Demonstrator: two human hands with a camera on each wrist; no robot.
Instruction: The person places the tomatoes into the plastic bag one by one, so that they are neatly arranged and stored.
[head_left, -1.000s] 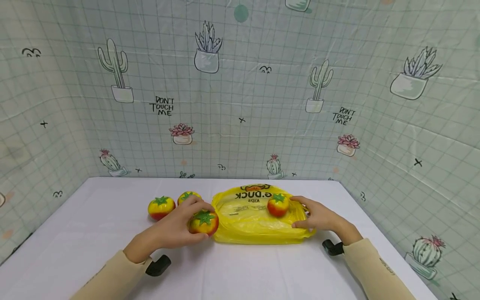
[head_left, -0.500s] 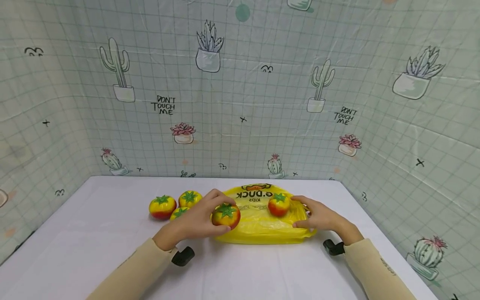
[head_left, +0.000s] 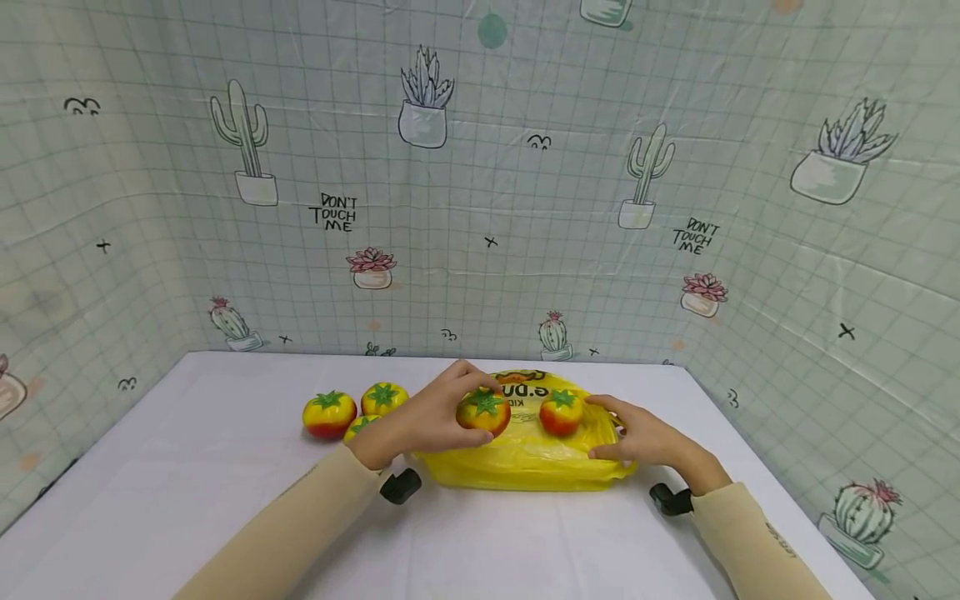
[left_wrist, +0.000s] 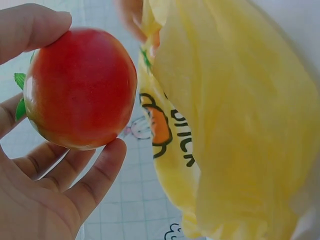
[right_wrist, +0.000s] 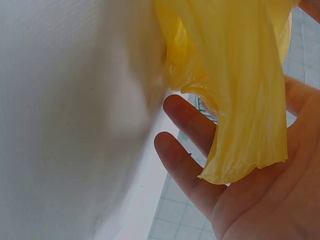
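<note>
My left hand (head_left: 431,417) holds a red-and-yellow toy tomato (head_left: 483,414) with a green leafy top over the left part of a yellow plastic bag (head_left: 517,473). In the left wrist view, thumb and fingertips grip the tomato's red body (left_wrist: 82,87) beside the bag. A second toy tomato (head_left: 561,417) appears at the bag's right part. My right hand (head_left: 641,433) is at the bag's right end, thumb and fingers spread apart. A loose flap of the bag (right_wrist: 250,115) hangs across its palm in the right wrist view; the fingers do not curl round it.
Three more toy tomatoes sit close together left of the bag: one at the left (head_left: 329,418), one behind (head_left: 384,398), and a nearer one (head_left: 360,427) partly hidden by my left hand. A white-covered table (head_left: 480,542) carries everything. A patterned cloth wall (head_left: 480,183) encloses its back and sides.
My left hand has carried its tomato rightward, away from the three tomatoes and over the bag. The right hand has stayed at the bag's right end.
</note>
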